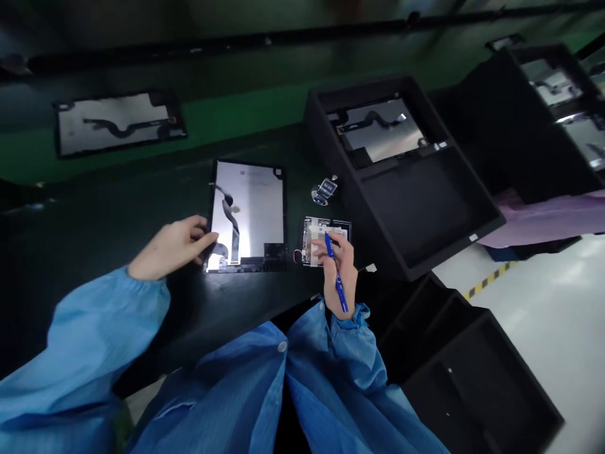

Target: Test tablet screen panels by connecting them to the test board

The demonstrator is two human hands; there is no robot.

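A silver display panel (250, 214) with a dark flex cable lies flat on the black work mat in front of me. My left hand (172, 246) rests at its left edge, fingers curled and pinching the lower left corner. My right hand (339, 268) is closed round a blue tweezer-like tool (336, 274) that points up at a small pad of white pieces on a black holder (316, 236). A small metal part (325, 189) lies just beyond the holder.
A black tray (406, 183) holding another panel stands to the right, with more trays (558, 101) behind it. One more panel (118, 123) lies at the far left on the green belt. Black bins (472, 378) sit low at the right, beside a white floor.
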